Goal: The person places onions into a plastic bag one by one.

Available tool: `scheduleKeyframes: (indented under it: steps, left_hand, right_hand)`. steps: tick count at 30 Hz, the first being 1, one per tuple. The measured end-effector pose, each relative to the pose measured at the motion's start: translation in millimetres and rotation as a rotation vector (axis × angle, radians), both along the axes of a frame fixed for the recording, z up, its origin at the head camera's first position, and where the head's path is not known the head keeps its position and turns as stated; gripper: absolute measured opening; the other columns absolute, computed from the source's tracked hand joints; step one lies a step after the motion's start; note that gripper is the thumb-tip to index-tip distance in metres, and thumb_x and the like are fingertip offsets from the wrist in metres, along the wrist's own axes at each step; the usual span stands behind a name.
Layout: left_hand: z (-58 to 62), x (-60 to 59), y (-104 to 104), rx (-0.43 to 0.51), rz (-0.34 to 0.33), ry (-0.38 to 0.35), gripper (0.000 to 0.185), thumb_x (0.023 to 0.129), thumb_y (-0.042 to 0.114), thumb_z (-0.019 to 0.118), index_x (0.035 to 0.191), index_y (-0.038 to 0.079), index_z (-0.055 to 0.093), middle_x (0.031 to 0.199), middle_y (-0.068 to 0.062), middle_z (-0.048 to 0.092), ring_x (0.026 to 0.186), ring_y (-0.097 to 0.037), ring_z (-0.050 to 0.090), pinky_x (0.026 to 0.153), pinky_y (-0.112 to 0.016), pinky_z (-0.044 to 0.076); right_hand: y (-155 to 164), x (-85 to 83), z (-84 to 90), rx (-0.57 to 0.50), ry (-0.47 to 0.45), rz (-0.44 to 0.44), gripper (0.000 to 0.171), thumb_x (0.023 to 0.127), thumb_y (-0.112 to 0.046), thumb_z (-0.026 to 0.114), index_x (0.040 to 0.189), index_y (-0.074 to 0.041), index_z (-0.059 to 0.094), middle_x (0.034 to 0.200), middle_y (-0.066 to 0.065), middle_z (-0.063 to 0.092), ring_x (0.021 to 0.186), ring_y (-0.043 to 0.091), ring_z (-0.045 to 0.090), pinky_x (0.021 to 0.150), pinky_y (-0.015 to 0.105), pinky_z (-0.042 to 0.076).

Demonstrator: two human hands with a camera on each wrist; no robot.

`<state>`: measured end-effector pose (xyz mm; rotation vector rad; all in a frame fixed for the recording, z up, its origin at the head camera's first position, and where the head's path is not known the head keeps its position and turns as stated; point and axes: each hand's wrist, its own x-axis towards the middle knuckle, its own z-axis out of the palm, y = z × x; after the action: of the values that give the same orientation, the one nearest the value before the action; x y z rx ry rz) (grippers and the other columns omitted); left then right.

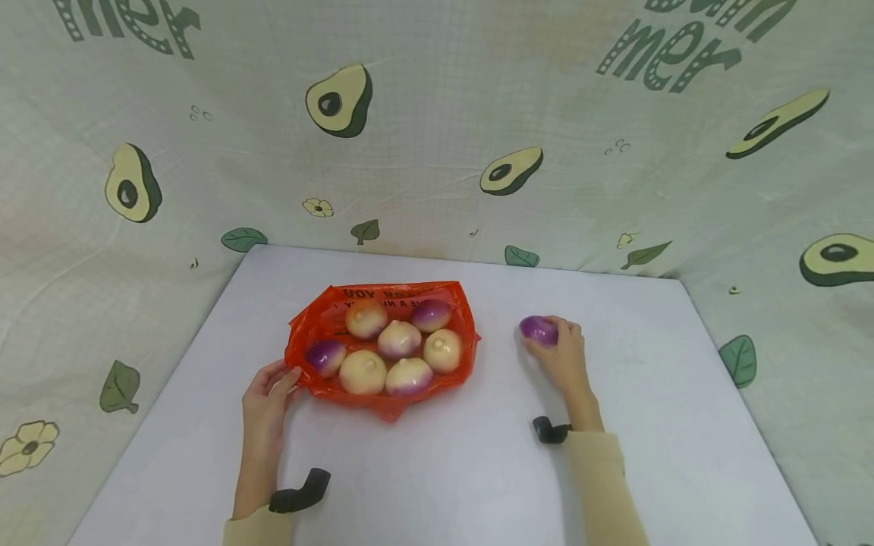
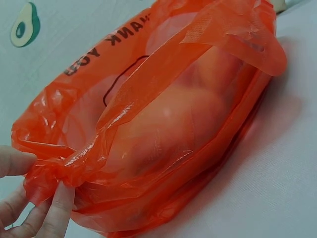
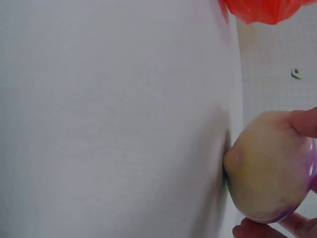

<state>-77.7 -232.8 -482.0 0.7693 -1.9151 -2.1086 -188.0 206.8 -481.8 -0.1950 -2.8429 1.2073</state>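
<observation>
A red plastic bag point(image 1: 389, 406) lies open on the table with several glossy purple-and-cream turnips in it, among them a mostly cream turnip point(image 1: 363, 372). At the bag's left corner, my left hand point(image 1: 268, 390) pinches the gathered plastic between thumb and fingers. To the right of the bag, my right hand point(image 1: 563, 353) grips a single turnip point(image 1: 537, 330), its purple side up in the head view. The right wrist view shows that turnip's cream underside point(image 3: 267, 168), its small nub right at the table surface. Thumb and fingertips curve round its sides.
The white table point(image 1: 437, 470) meets a pale cloth backdrop point(image 1: 423, 114) printed with avocados and leaves at the back and sides. A black wrist strap point(image 1: 300, 491) sits on the left wrist, and another black strap point(image 1: 550, 431) on the right one.
</observation>
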Motion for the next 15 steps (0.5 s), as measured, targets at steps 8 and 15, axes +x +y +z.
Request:
scheduleKeyframes:
  steps: [8,15]
  left_hand:
    - [20.4,3.7,12,-0.016,0.03,-0.024,0.036,0.086,0.032,0.066,0.115,0.014,0.056,0.098,0.008,0.058,0.083,-0.004,0.061,0.075,-0.015,0.053]
    - [13.8,1.4,8,-0.023,0.017,-0.055,0.044,0.083,0.038,0.068,0.118,0.015,0.055,0.1,0.008,0.057,0.085,-0.004,0.061,0.076,-0.014,0.052]
  right_hand:
    - [-3,18.3,-3.2,-0.034,0.005,0.005,0.066,0.08,-0.034,0.071,0.132,-0.006,0.04,0.133,0.025,0.032,0.125,0.042,0.034,0.103,0.062,0.031]
    - [-7,37.8,-6.8,-0.105,0.026,0.011,0.067,0.08,-0.034,0.071,0.131,-0.005,0.039,0.131,0.023,0.033,0.123,0.04,0.038,0.103,0.059,0.033]
